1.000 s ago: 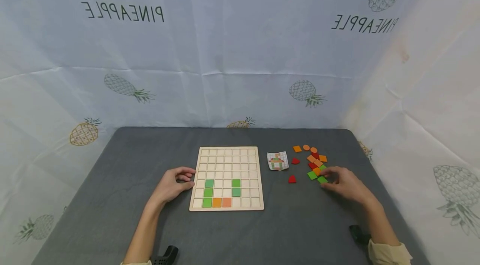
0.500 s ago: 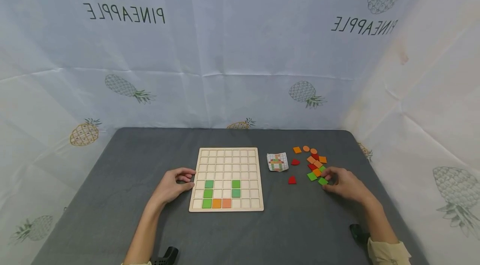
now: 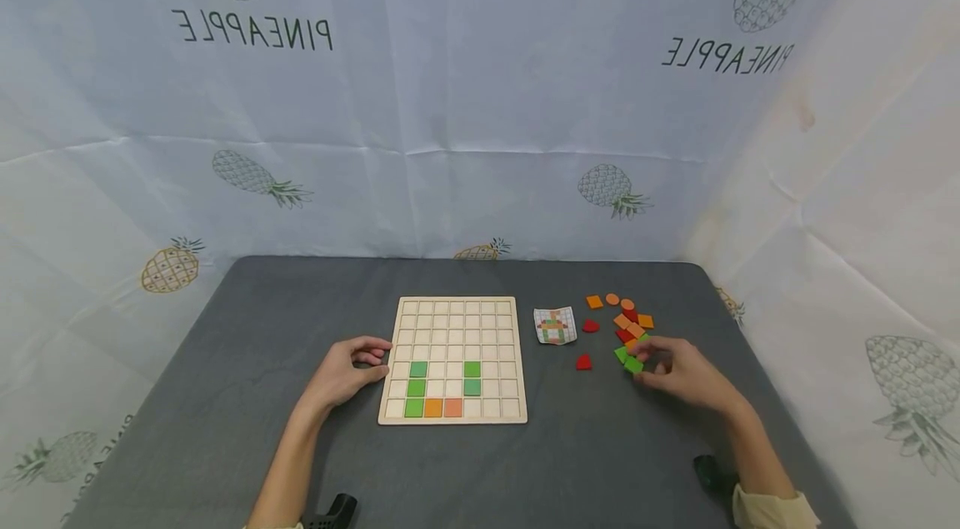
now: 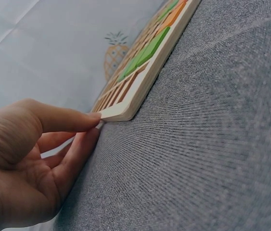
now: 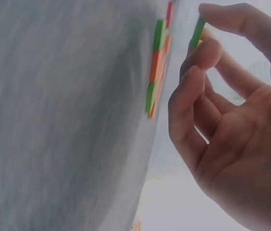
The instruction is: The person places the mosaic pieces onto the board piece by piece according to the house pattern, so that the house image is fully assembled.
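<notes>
My right hand [image 3: 686, 371] pinches a green square tile [image 3: 633, 365] between thumb and fingertips. In the right wrist view the green tile [image 5: 199, 32] shows edge-on, above the table and apart from the heap. My left hand [image 3: 347, 371] holds the left edge of a wooden grid board [image 3: 457, 339]; the left wrist view has the thumb and a finger at the board's rim [image 4: 118, 113]. Set in the board's lower cells are several green tiles [image 3: 416, 387], an orange tile [image 3: 433, 407] and a salmon tile [image 3: 453, 407].
Beside my right hand lies a loose heap of orange [image 3: 646, 321], red and green tiles, with two orange discs [image 3: 612, 299] behind. A small printed pattern card [image 3: 555, 326] lies between board and heap. Red pieces [image 3: 583, 362] sit nearby. Pineapple-print cloth [image 3: 480, 96] walls the dark table.
My right hand has taken hold of a green tile at the heap's near side and shifted it slightly left and up off the table. The left hand stays at the board's edge.
</notes>
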The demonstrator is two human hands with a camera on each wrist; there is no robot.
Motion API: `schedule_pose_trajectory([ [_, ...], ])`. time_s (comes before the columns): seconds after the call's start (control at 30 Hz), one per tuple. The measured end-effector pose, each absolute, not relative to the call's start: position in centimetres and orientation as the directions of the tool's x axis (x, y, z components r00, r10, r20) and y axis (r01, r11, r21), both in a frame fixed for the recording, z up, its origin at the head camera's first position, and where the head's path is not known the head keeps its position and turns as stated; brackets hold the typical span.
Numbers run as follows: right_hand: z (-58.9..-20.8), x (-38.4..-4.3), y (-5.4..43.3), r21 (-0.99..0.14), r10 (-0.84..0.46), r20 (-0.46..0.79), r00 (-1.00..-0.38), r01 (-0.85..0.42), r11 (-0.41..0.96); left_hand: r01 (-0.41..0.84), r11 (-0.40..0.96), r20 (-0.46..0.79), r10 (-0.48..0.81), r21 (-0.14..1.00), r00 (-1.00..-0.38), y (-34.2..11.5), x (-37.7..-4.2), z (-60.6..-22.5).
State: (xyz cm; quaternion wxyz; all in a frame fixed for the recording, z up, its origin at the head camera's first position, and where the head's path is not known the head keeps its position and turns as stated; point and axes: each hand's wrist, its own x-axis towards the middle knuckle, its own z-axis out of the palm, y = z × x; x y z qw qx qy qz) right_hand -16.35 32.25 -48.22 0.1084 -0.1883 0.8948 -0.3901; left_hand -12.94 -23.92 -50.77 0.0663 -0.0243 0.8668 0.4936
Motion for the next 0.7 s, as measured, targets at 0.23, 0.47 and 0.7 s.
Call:
schedule_pose_trajectory([
  [0.23,-47.8,-16.4,29.5,-0.82,-0.511,-0.029,-0.859,-0.272,0.504,-0.106,0.518,-0.137,0.023,0.849,-0.99,-24.0,-12.9,-50.8],
  [0.47,-47.5,-16.7,25.7,-0.81,-0.579,-0.003,-0.816,-0.338,0.48,-0.096,0.518,-0.13,0.028,0.85,-0.991,-23.9,-12.9,-50.9],
  [0.7,-47.1,-16.5,21.3,-0.778,-0.638,0.019,-0.77,-0.412,0.474,-0.098,0.514,-0.13,0.027,0.852,-0.991,-23.9,-12.9,-50.9],
])
